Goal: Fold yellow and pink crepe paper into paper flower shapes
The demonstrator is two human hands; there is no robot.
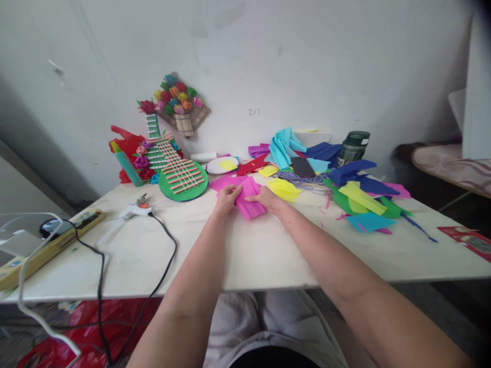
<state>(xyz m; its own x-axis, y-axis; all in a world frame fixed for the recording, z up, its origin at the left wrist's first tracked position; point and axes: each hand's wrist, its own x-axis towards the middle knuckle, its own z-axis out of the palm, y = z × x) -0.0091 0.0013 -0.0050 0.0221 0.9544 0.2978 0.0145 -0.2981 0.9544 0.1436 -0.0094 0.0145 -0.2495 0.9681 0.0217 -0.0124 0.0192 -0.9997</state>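
Both hands at table (245,255) centre. Left hand (227,198) and right hand (265,197) each pinch an edge of the pink crepe paper (249,203), fingers clamped on it; the sheet lies flat on the table, apparently for folding. Glue gun (135,208) to the left; paper scraps (356,197) piled right.

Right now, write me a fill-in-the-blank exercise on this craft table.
1. Both hands, left hand and right hand, hold a folded sheet of ____ paper.
2. The glue gun lies on the table to the ____ of the hands.
3. The black cable runs from the ____ over the table's front edge.
4. The green disc with sticks lies ____ the pink paper.

Missing words: pink; left; glue gun; left of
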